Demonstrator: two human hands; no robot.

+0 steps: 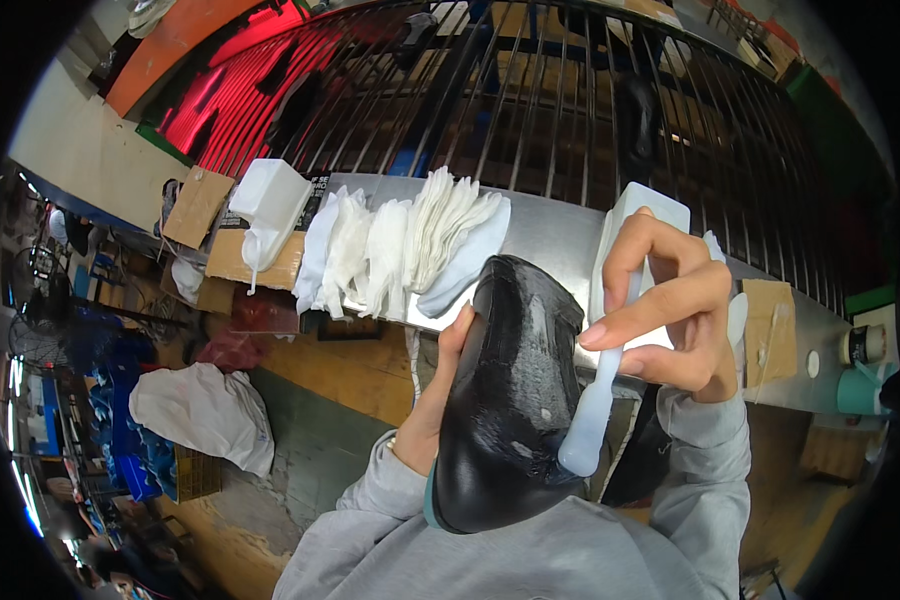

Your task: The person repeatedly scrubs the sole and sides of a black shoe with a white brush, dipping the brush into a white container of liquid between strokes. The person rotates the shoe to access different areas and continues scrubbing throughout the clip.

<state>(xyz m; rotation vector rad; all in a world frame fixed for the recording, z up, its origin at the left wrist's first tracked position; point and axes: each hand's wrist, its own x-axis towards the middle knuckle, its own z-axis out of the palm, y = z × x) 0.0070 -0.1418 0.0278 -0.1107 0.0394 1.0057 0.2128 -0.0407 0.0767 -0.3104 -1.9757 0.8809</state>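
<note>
My left hand is closed round the side of a black shoe upper, which is held tilted in front of my grey sweatshirt. A dull, whitish wet-looking patch covers part of its middle. My right hand pinches a brush with a pale translucent handle. The brush's broad lower end meets the shoe near its lower right side, and its bristles are hidden. Just behind my right hand stands a white plastic container, partly covered by the fingers.
Folded white cloths lie along the metal ledge. Left of them is another white container on cardboard. Beyond runs a conveyor of metal bars, red-lit at left. A teal container stands far right; a white sack lies lower left.
</note>
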